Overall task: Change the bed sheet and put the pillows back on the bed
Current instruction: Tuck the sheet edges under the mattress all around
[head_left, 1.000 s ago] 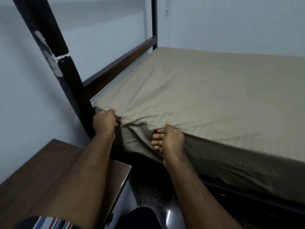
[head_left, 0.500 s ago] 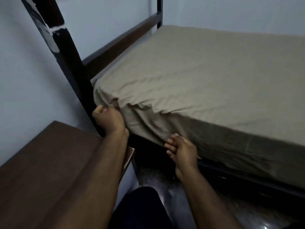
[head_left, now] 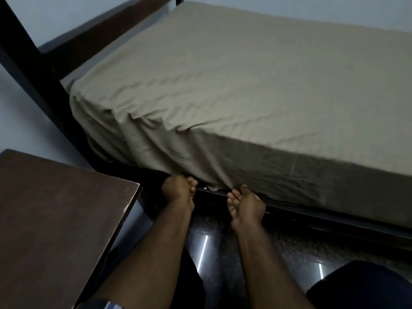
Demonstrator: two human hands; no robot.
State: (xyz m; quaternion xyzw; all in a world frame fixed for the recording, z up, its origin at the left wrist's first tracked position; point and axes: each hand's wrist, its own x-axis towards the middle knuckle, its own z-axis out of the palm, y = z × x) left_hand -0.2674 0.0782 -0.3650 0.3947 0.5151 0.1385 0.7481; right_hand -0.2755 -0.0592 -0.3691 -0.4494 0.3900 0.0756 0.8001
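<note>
Nearest me, both forearms reach down past the dark wooden counter [head_left: 62, 210] on my left toward the foot of the bed. My left hand [head_left: 178, 189] is curled at the lower hem of the olive bed sheet [head_left: 245, 85], fingers bunched on the fabric as far as I can judge. My right hand [head_left: 245, 205] sits just beside it, thumb up against the hem and fingers loosely curled; whether it truly pinches cloth or only presses it I cannot tell (the hem hides the fingertips). Both hands meet the sheet where it hangs over the dark bed frame rail [head_left: 334, 217].

Above them the sheet drapes the mattress side in slack folds, with a bunched ridge at the near corner beside the black bedpost [head_left: 33, 70]. Farther off it lies fairly flat across the top toward the wall. No pillows are in view.

I judge this to be the tucking step at the near corner. The risk: if I pull down too hard here, the far side could slide off the mattress. If I shove the slack in without smoothing that ridge, the corner may stay lumpy and work loose. A scrap of something pale shows under the hem, and the fabric could snag there.
</note>
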